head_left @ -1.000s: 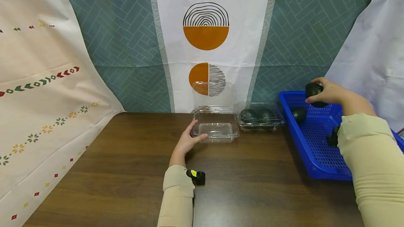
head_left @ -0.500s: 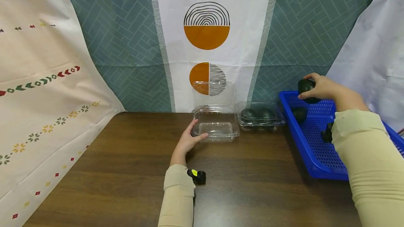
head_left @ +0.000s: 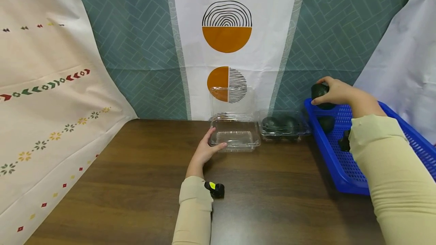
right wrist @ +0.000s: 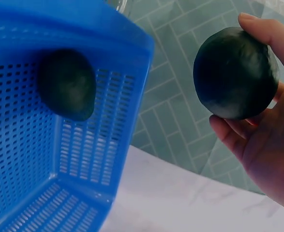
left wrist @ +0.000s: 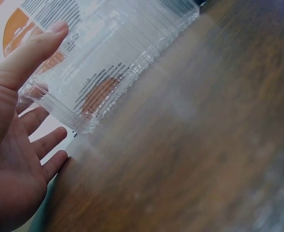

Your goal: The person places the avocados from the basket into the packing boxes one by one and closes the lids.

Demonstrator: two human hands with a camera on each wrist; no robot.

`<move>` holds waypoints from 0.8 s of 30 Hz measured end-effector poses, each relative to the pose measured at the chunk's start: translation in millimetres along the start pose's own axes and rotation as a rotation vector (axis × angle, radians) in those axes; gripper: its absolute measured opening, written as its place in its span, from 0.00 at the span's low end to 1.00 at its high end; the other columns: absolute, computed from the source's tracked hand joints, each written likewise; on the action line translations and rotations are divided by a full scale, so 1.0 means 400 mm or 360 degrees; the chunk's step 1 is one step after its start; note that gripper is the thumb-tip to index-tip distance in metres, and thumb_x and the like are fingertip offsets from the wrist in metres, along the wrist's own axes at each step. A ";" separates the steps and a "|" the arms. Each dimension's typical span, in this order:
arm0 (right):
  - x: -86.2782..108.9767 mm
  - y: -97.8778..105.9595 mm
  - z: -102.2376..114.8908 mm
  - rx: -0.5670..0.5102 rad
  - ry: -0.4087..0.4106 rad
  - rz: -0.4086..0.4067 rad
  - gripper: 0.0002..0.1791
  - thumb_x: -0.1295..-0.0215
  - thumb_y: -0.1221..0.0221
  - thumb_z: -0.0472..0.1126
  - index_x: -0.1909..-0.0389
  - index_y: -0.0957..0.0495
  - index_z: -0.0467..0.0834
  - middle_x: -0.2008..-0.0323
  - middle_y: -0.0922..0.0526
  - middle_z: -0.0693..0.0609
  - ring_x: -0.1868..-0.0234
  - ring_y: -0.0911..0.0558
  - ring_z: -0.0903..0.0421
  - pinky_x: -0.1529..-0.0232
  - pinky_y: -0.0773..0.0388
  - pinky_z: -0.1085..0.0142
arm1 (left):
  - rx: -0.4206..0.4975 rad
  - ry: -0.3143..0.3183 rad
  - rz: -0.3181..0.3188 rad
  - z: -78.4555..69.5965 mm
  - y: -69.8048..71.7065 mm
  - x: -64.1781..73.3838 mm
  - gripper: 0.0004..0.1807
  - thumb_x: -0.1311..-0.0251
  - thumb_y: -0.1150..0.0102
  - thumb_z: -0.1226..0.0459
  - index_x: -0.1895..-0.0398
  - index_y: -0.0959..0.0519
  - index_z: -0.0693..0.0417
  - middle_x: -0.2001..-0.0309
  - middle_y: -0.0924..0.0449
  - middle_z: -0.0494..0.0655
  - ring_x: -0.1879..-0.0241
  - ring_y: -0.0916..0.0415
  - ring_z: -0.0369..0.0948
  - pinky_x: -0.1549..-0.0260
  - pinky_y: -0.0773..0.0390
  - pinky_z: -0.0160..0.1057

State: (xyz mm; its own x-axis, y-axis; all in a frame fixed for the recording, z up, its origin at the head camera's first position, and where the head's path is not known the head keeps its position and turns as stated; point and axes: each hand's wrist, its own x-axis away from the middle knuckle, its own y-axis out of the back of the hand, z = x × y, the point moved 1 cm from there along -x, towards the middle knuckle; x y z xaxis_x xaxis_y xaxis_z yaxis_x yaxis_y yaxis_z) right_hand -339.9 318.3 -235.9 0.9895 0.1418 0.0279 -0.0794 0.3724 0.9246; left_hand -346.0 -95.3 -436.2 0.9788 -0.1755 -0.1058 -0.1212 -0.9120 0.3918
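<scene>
My right hand (head_left: 340, 93) grips a dark green avocado (head_left: 318, 90) above the far left corner of the blue plastic basket (head_left: 327, 160); in the right wrist view, thumb and fingers wrap the held avocado (right wrist: 233, 72) from one side. Another avocado (head_left: 326, 124) lies inside the basket against its left wall. My left hand (head_left: 204, 149) holds the left end of a clear plastic clamshell container (head_left: 235, 139), whose lid stands raised at the back. In the left wrist view, the thumb (left wrist: 37, 48) crosses the container's near side while a finger shows through the plastic.
A closed clear container (head_left: 285, 133) with avocados inside stands between the lidded one and the basket. Wooden table (head_left: 143, 184) stretches across the front and left. Patterned cloths (head_left: 136, 48) hang behind and at both sides.
My right hand has carried the avocado leftward and slightly up, from over the basket's middle to near its far left corner. The left hand stays on the container.
</scene>
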 end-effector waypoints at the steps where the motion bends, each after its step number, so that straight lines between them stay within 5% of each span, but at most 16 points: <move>1: -0.002 -0.001 0.004 -0.0003 0.0001 0.0003 0.50 0.45 0.37 0.55 0.34 0.53 0.32 0.41 0.48 0.22 0.42 0.45 0.27 0.47 0.44 0.35 | -0.0002 0.0003 -0.0002 0.000 0.000 -0.001 0.48 0.53 0.30 0.51 0.30 0.44 0.47 0.28 0.54 0.45 0.31 0.54 0.50 0.38 0.49 0.57; 17: -0.044 -0.037 0.083 -0.0096 0.0080 0.0024 0.47 0.45 0.37 0.51 0.34 0.53 0.34 0.44 0.44 0.25 0.48 0.38 0.31 0.51 0.37 0.40 | 0.0040 -0.0035 -0.0078 -0.001 -0.009 -0.003 0.45 0.52 0.30 0.56 0.32 0.42 0.52 0.30 0.52 0.54 0.32 0.52 0.52 0.38 0.47 0.53; 24: -0.059 -0.060 0.114 -0.0106 0.0103 0.0052 0.46 0.44 0.37 0.50 0.34 0.51 0.34 0.40 0.47 0.25 0.43 0.42 0.30 0.47 0.41 0.38 | 0.0036 0.0037 -0.0116 -0.007 -0.018 0.004 0.41 0.55 0.29 0.54 0.38 0.39 0.51 0.35 0.50 0.55 0.34 0.51 0.51 0.40 0.45 0.54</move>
State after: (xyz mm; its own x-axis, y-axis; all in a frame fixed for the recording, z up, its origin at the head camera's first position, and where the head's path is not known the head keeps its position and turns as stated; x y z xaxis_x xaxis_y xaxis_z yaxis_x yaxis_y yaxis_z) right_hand -355.6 264.0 -241.5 0.9765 0.2134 0.0311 -0.1217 0.4265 0.8963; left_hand -343.0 -88.0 -436.7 0.9887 -0.1002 -0.1116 -0.0533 -0.9302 0.3632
